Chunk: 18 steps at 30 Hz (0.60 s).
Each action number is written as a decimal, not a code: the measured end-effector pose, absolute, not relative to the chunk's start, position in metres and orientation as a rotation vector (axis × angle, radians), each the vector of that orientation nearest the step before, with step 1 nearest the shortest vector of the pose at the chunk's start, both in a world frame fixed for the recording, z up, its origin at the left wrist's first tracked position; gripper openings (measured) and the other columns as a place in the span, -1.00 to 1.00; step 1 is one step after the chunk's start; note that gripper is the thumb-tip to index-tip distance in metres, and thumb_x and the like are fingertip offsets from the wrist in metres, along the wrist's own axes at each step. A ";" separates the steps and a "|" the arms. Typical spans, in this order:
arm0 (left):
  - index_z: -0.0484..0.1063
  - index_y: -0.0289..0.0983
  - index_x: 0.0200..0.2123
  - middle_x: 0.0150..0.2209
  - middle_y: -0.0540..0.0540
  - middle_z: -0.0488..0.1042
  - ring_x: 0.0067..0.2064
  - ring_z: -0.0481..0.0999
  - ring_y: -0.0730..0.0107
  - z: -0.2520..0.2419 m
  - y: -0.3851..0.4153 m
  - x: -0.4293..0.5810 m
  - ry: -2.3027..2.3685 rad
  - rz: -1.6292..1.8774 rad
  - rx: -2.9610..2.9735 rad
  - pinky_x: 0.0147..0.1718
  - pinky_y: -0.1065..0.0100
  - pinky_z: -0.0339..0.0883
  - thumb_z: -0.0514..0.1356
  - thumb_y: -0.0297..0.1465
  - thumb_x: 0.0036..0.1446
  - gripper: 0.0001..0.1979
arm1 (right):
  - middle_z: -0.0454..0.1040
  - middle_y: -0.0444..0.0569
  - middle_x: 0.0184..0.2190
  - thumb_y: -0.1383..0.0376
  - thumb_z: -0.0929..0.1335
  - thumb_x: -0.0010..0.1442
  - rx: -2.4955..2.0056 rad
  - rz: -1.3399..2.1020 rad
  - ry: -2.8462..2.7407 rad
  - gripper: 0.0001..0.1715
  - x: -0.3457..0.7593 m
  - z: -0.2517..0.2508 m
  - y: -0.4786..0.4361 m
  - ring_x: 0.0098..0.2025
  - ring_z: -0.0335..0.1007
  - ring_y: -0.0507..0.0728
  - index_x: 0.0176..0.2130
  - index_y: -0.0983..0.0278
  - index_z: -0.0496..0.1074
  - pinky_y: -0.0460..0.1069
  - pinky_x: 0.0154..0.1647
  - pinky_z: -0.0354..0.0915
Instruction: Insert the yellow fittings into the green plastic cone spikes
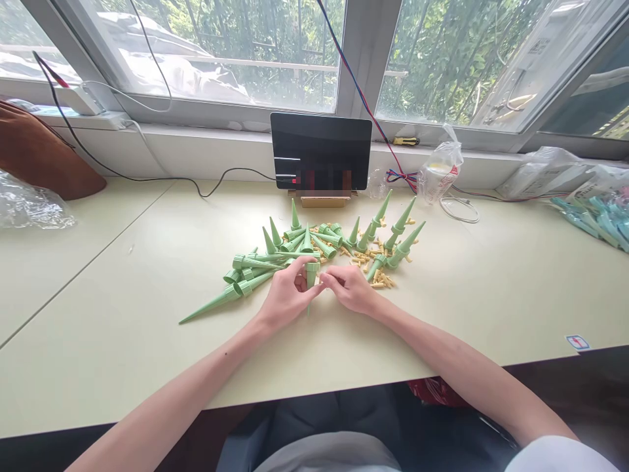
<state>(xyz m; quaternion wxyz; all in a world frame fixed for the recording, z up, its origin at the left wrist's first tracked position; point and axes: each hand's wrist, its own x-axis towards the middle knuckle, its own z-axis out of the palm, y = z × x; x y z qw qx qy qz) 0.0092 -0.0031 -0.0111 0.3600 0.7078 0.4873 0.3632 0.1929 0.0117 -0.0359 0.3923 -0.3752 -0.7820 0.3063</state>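
Observation:
Near the table's front middle, my left hand [287,294] is closed round a green plastic watering spike [311,272], its wide collar up and its tip pointing down. My right hand [351,288] meets it from the right, thumb and forefinger pinched together at the spike's side. Something small and pale shows at those fingertips, too little of it to name surely. Behind my hands lies a heap of green spikes [255,262], some flat, some upright. To the right, several spikes with yellow pieces attached [400,223] stand among loose small yellow pieces [383,282].
A tablet [321,152] leans on a cardboard stand [322,200] at the back, with a black cable [162,179] running left. A cup in a plastic bag [439,170], a coiled white cable [459,210] and bagged teal pieces [597,219] are at right. A brown bag [44,151] stands left.

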 end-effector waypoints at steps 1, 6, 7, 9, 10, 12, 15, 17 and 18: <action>0.37 -0.24 0.03 -0.54 0.15 0.12 -0.54 0.12 0.52 -0.011 -0.003 0.010 1.259 0.937 1.827 -0.54 0.44 0.08 0.27 -0.20 0.12 -0.56 | 0.09 -0.22 -0.63 0.10 0.21 0.39 -0.952 0.769 -1.989 -0.49 0.193 -0.036 0.012 -0.57 -0.02 -0.04 -0.53 0.27 0.25 -0.10 -0.52 0.01; 0.38 -0.26 0.03 -0.54 0.15 0.13 -0.54 0.14 0.53 -0.013 -0.004 0.010 1.247 0.942 1.834 -0.53 0.45 0.10 0.27 -0.24 0.11 -0.57 | 0.01 -0.24 -0.65 0.11 0.19 0.40 -0.968 0.696 -2.035 -0.48 0.193 -0.038 0.012 -0.60 -0.07 -0.04 -0.55 0.26 0.14 -0.09 -0.53 -0.04; 0.38 -0.26 0.03 -0.54 0.15 0.13 -0.54 0.14 0.53 -0.013 -0.004 0.010 1.244 0.943 1.835 -0.53 0.45 0.10 0.27 -0.24 0.12 -0.58 | 0.00 -0.24 -0.65 0.11 0.19 0.40 -0.974 0.682 -2.043 -0.48 0.193 -0.039 0.012 -0.60 -0.08 -0.04 -0.56 0.25 0.12 -0.09 -0.54 -0.05; 0.39 -0.26 0.02 -0.54 0.15 0.13 -0.54 0.13 0.53 -0.013 -0.004 0.009 1.240 0.942 1.840 -0.53 0.45 0.10 0.27 -0.25 0.12 -0.59 | -0.02 -0.24 -0.65 0.11 0.18 0.40 -0.981 0.664 -2.056 -0.47 0.193 -0.039 0.012 -0.60 -0.10 -0.04 -0.56 0.25 0.08 -0.09 -0.54 -0.06; 0.39 -0.26 0.01 -0.54 0.15 0.13 -0.54 0.13 0.53 -0.013 -0.004 0.009 1.239 0.943 1.844 -0.53 0.45 0.09 0.27 -0.26 0.11 -0.59 | -0.03 -0.24 -0.65 0.11 0.18 0.40 -0.982 0.660 -2.061 -0.47 0.193 -0.039 0.012 -0.60 -0.11 -0.04 -0.56 0.25 0.07 -0.09 -0.54 -0.06; 0.39 -0.26 0.01 -0.54 0.15 0.12 -0.54 0.12 0.53 -0.013 -0.004 0.009 1.236 0.944 1.848 -0.53 0.45 0.09 0.27 -0.27 0.11 -0.60 | -0.05 -0.24 -0.65 0.11 0.17 0.40 -0.983 0.659 -2.066 -0.47 0.193 -0.039 0.012 -0.60 -0.12 -0.04 -0.56 0.24 0.05 -0.08 -0.54 -0.07; 0.39 -0.26 0.01 -0.54 0.15 0.13 -0.54 0.13 0.53 -0.014 -0.003 0.009 1.232 0.943 1.849 -0.53 0.45 0.09 0.27 -0.28 0.11 -0.60 | -0.06 -0.25 -0.66 0.12 0.18 0.40 -0.981 0.664 -2.062 -0.47 0.193 -0.039 0.012 -0.60 -0.13 -0.05 -0.56 0.25 0.04 -0.08 -0.55 -0.08; 0.40 -0.26 0.01 -0.54 0.15 0.13 -0.53 0.13 0.53 -0.014 -0.003 0.009 1.234 0.943 1.850 -0.53 0.45 0.09 0.28 -0.27 0.10 -0.60 | -0.07 -0.25 -0.65 0.13 0.18 0.40 -0.981 0.673 -2.058 -0.47 0.193 -0.039 0.012 -0.60 -0.13 -0.05 -0.56 0.25 0.04 -0.08 -0.55 -0.09; 0.40 -0.26 0.01 -0.54 0.15 0.13 -0.53 0.13 0.53 -0.014 -0.003 0.009 1.233 0.940 1.848 -0.53 0.45 0.09 0.28 -0.27 0.10 -0.59 | -0.06 -0.25 -0.66 0.13 0.18 0.39 -0.982 0.679 -2.056 -0.47 0.193 -0.040 0.012 -0.60 -0.13 -0.05 -0.56 0.25 0.05 -0.08 -0.55 -0.08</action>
